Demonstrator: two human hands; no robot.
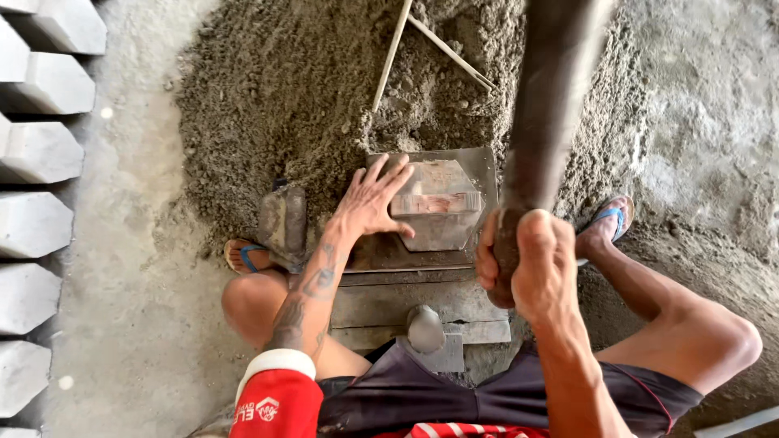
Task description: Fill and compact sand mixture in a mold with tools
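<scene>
Your left hand (pixel 375 203) lies flat, fingers spread wide, on the hexagonal metal mould (pixel 438 204). Your right hand (pixel 529 261) has its fingers wrapped around a thick tamping bar (pixel 550 105), beside the sand heap (pixel 300 89).

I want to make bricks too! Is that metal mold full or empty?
Empty: the mold shows its bare, reddish inside, with the left hand flat on its edge.

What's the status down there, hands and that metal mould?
Left hand flat on hexagonal mould. Right hand, grip closed round heavy rammer. Sand-cement heap behind; nothing blocking.
</scene>
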